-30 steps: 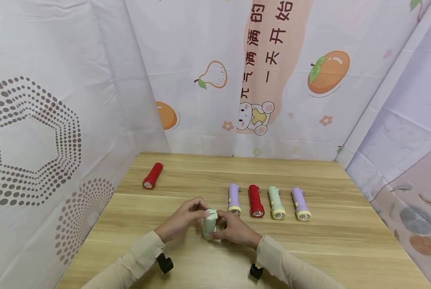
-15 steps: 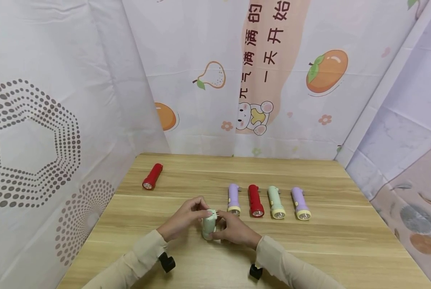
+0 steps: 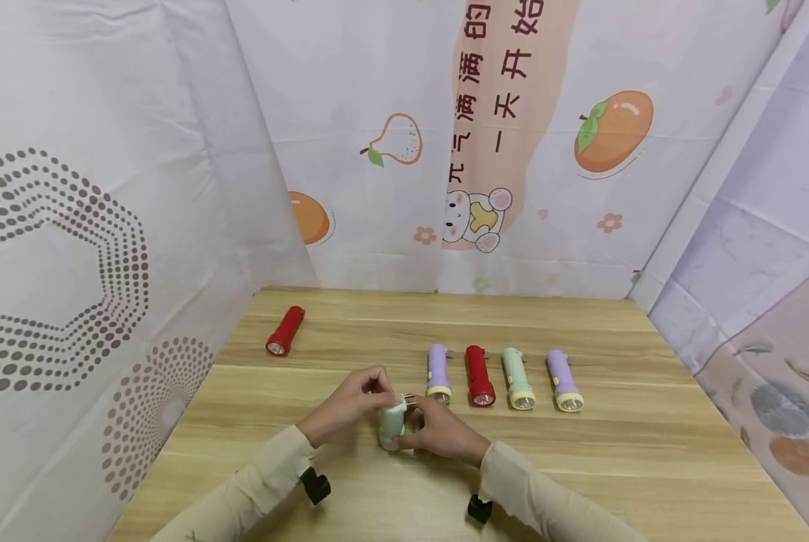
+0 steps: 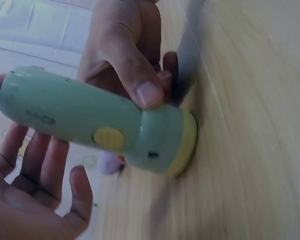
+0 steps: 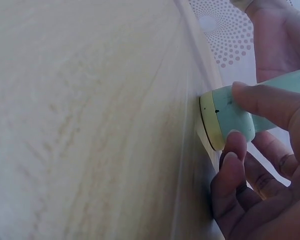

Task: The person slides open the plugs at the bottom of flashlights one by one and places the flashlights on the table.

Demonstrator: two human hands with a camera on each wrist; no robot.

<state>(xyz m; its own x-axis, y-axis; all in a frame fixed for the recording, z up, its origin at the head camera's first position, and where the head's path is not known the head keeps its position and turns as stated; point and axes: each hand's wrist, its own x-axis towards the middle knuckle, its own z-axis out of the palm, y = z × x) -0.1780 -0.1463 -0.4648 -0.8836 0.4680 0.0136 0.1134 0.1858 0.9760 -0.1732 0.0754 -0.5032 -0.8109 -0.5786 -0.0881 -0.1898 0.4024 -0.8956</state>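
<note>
A light green flashlight [image 3: 392, 423] with a yellow rim stands lens-down on the wooden table. My right hand [image 3: 443, 433] grips it low, the thumb on its wide head, as the right wrist view shows. From the other side, my left hand [image 3: 346, 405] holds the tail end, with a digit on the tip. Two thin metal prongs [image 3: 409, 399] stick out from the tail towards the right hand. In the left wrist view the flashlight's body [image 4: 65, 102] shows a yellow switch [image 4: 108, 138], and several left fingers lie behind it.
Right of the hands lie a purple flashlight [image 3: 438, 369], a red one [image 3: 479, 373], a green one [image 3: 516, 375] and another purple one [image 3: 563, 376] in a row. A lone red flashlight [image 3: 286, 331] lies at the far left. Printed curtains [image 3: 350, 263] surround the table [image 3: 580, 482].
The metal prongs at the green flashlight's tail have swung out to the right. My left fingers have shifted slightly at the tail. The right hand has stayed in place.
</note>
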